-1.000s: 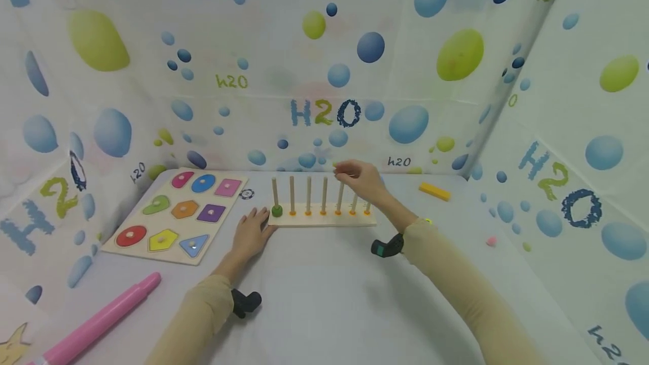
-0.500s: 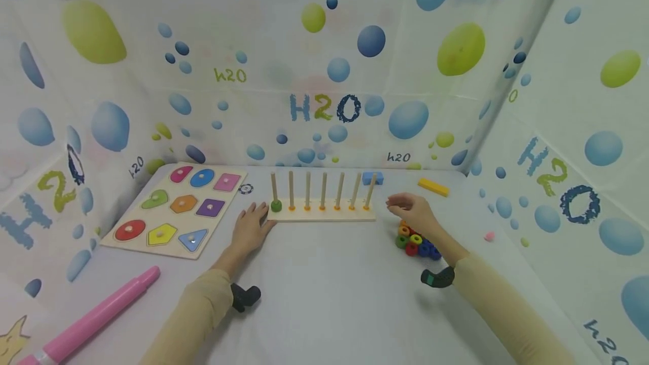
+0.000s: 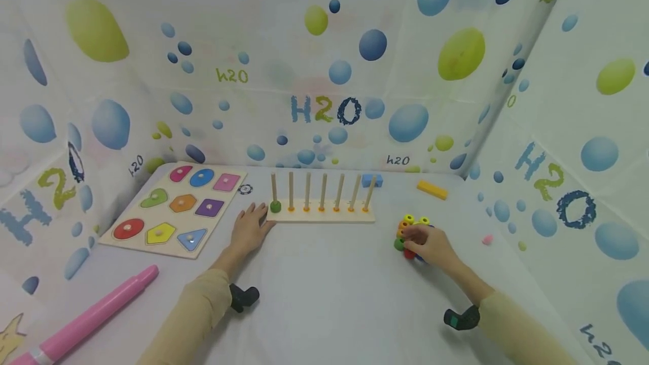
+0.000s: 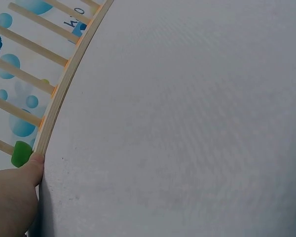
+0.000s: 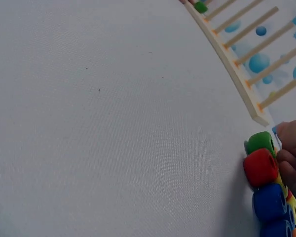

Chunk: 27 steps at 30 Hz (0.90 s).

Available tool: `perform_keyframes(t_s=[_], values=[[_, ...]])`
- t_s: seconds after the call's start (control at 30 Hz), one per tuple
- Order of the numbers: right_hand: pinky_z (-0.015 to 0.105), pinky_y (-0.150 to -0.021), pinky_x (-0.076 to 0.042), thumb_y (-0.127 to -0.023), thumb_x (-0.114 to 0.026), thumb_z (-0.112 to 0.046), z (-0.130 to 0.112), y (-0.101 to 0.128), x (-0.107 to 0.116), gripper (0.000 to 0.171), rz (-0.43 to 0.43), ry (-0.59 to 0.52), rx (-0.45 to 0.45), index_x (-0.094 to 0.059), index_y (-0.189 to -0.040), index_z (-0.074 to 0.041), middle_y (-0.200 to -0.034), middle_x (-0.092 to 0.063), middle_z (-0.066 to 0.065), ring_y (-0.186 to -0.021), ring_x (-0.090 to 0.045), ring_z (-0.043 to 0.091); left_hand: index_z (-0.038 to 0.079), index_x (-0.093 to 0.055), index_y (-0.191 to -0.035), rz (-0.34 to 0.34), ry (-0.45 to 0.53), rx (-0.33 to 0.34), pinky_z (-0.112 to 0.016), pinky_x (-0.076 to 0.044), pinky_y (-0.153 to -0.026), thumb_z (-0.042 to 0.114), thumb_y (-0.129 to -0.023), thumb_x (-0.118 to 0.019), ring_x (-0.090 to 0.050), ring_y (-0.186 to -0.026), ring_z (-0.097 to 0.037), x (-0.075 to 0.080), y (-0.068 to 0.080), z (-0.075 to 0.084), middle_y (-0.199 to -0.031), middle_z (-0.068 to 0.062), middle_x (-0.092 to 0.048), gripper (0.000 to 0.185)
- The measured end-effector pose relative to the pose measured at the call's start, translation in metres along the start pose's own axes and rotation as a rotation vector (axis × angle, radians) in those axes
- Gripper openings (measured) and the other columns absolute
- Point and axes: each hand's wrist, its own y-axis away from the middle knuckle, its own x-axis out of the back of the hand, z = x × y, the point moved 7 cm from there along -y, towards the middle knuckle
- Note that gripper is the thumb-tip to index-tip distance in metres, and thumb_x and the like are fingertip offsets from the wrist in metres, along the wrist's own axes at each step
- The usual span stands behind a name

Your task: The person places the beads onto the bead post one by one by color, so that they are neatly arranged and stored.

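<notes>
A wooden peg board point(image 3: 324, 218) with several upright pegs stands mid-table. One green ring point(image 3: 275, 207) sits at the bottom of its leftmost peg. My left hand point(image 3: 248, 231) rests at the board's left end, fingers extended; in the left wrist view its thumb point(image 4: 35, 164) touches the front edge. My right hand point(image 3: 430, 245) is over a cluster of coloured rings point(image 3: 408, 218), with thumb and forefinger apart at its left side. In the right wrist view, its fingers lie close behind a green ring point(image 5: 260, 142) and a red ring point(image 5: 261, 168). The hand hides part of the cluster.
A shape puzzle board point(image 3: 169, 249) lies at left, with a large pink pen-like tube point(image 3: 96, 320) in front of it. A blue block point(image 3: 372, 179) and a yellow block point(image 3: 432, 190) lie at the back right. A small pink piece point(image 3: 487, 240) lies at far right.
My right hand has moved from above the pegs to the right and down to the coloured rings. My left hand has stayed at the board's left end.
</notes>
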Motion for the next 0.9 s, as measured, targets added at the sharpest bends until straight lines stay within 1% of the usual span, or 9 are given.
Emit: perform_keyframes(t_s=[0.1, 0.2, 0.33, 0.4, 0.47, 0.6, 0.7, 0.77, 0.9], values=[[0.021, -0.069, -0.055, -0.080, -0.076, -0.010, -0.003, 0.001, -0.003, 0.025, 0.002, 0.037, 0.016, -0.067, -0.102, -0.004, -0.094, -0.070, 0.003, -0.080, -0.065, 0.013, -0.005, -0.044, -0.136, 0.001, 0.004, 0.000, -0.056, -0.011, -0.113, 0.030, -0.094, -0.058, -0.024, -0.136, -0.043, 0.001, 0.001, 0.000, -0.142, -0.023, -0.039, 0.057], [0.022, -0.071, -0.056, -0.078, -0.077, -0.011, -0.006, -0.001, -0.008, 0.028, -0.016, 0.052, -0.001, -0.067, -0.102, -0.003, -0.093, -0.069, 0.002, -0.082, -0.065, 0.014, -0.005, -0.044, -0.136, 0.009, 0.013, -0.009, -0.056, -0.011, -0.112, 0.030, -0.094, -0.059, -0.025, -0.135, -0.043, 0.002, 0.001, 0.001, -0.141, -0.023, -0.040, 0.057], [0.023, -0.070, -0.055, -0.076, -0.077, -0.010, -0.010, -0.005, -0.013, 0.027, -0.051, 0.123, -0.030, -0.067, -0.101, -0.005, -0.090, -0.068, -0.001, -0.081, -0.063, 0.011, -0.006, -0.045, -0.135, 0.022, 0.011, -0.022, -0.056, -0.012, -0.112, 0.030, -0.094, -0.059, -0.026, -0.135, -0.043, 0.002, 0.002, 0.001, -0.141, -0.023, -0.041, 0.057], [0.022, -0.069, -0.054, -0.076, -0.077, -0.009, -0.011, -0.007, -0.015, 0.027, -0.058, 0.164, -0.020, -0.067, -0.101, -0.006, -0.089, -0.067, -0.003, -0.079, -0.062, 0.009, -0.006, -0.045, -0.135, 0.023, 0.005, -0.024, -0.056, -0.012, -0.112, 0.030, -0.094, -0.059, -0.026, -0.135, -0.043, 0.001, 0.001, 0.001, -0.141, -0.023, -0.041, 0.057], [0.023, -0.069, -0.054, -0.076, -0.077, -0.007, -0.012, -0.006, -0.016, 0.026, -0.061, 0.176, 0.002, -0.067, -0.100, -0.005, -0.088, -0.067, -0.002, -0.079, -0.062, 0.010, -0.006, -0.045, -0.135, 0.021, -0.001, -0.021, -0.056, -0.012, -0.112, 0.031, -0.094, -0.059, -0.026, -0.135, -0.043, 0.000, 0.002, 0.001, -0.141, -0.023, -0.041, 0.057], [0.023, -0.067, -0.055, -0.076, -0.077, -0.005, -0.013, -0.008, -0.014, 0.025, -0.027, 0.166, 0.035, -0.068, -0.099, -0.005, -0.087, -0.068, -0.002, -0.078, -0.063, 0.010, -0.005, -0.045, -0.136, 0.022, -0.011, -0.019, -0.056, -0.012, -0.112, 0.031, -0.094, -0.058, -0.026, -0.135, -0.043, 0.000, 0.000, 0.002, -0.142, -0.023, -0.041, 0.057], [0.024, -0.068, -0.056, -0.075, -0.077, -0.003, -0.020, -0.011, -0.008, 0.025, 0.018, 0.134, 0.074, -0.068, -0.098, -0.003, -0.089, -0.069, 0.001, -0.078, -0.065, 0.012, -0.005, -0.045, -0.136, 0.022, -0.013, -0.018, -0.056, -0.012, -0.113, 0.031, -0.094, -0.058, -0.027, -0.135, -0.043, 0.000, -0.001, 0.001, -0.142, -0.022, -0.041, 0.057], [0.026, -0.069, -0.057, -0.075, -0.076, -0.002, -0.029, -0.016, -0.004, 0.026, 0.043, 0.103, 0.119, -0.067, -0.099, -0.001, -0.091, -0.070, 0.004, -0.079, -0.066, 0.015, -0.004, -0.044, -0.137, 0.015, -0.013, -0.012, -0.056, -0.012, -0.113, 0.031, -0.094, -0.058, -0.026, -0.135, -0.042, -0.001, -0.001, 0.001, -0.142, -0.022, -0.040, 0.057], [0.026, -0.071, -0.057, -0.079, -0.074, -0.003, -0.055, -0.034, 0.003, 0.027, 0.061, 0.025, 0.158, -0.065, -0.105, 0.001, -0.096, -0.069, 0.009, -0.083, -0.067, 0.020, -0.004, -0.044, -0.136, 0.004, -0.011, -0.005, -0.056, -0.011, -0.113, 0.032, -0.094, -0.058, -0.025, -0.135, -0.043, 0.000, 0.000, 0.001, -0.142, -0.022, -0.040, 0.058]])
